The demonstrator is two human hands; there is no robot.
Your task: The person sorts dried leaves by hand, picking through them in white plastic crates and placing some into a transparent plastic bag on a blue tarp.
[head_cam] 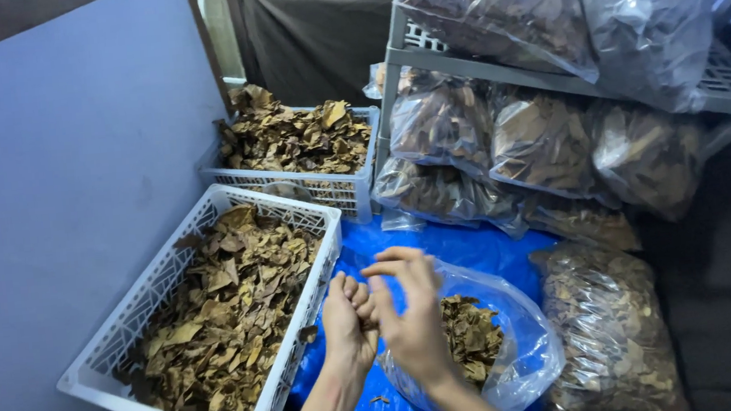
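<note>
A clear plastic bag lies on the blue sheet, part filled with dried brown leaves. My left hand is curled into a fist at the bag's mouth, gripping the thin plastic. Right beside it, touching, my right hand has its fingers bent and pinches the same rim, covering part of the bag's opening. A white lattice crate full of dried leaves stands just to the left of my hands.
A second white crate heaped with leaves stands behind the first. A grey rack on the right holds several stuffed leaf bags. Another full bag lies right of the open one. A grey wall runs along the left.
</note>
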